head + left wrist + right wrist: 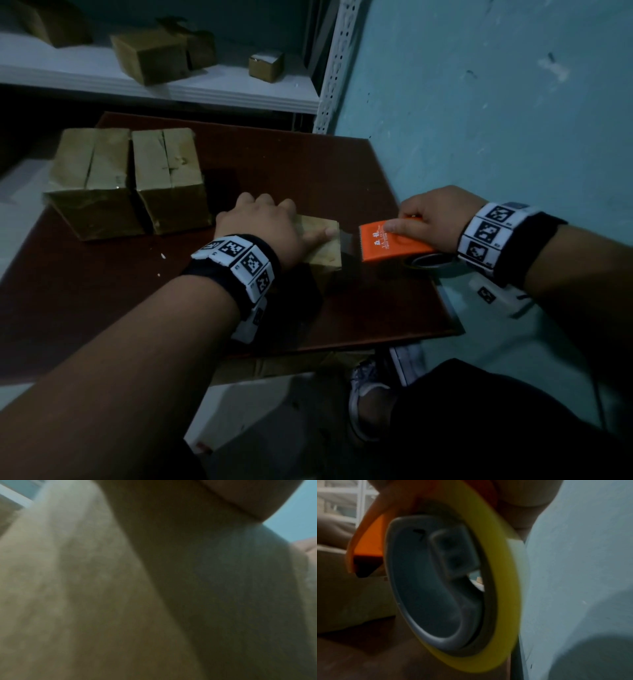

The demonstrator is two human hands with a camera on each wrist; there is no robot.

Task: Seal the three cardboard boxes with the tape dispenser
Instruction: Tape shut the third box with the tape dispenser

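Boxes sit closed on the brown table (308,164), two larger cardboard boxes (96,181) side by side and a small cardboard box (323,245) pressed under the flat left hand (263,222), while the right hand (435,219) grips the orange tape dispenser (383,243) just beside its right edge.

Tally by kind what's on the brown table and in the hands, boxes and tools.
Cardboard boxes on the table: 3 — two side by side, one under the left hand, at.
Tape dispensers: 1, orange, in the right hand.
Total: 4
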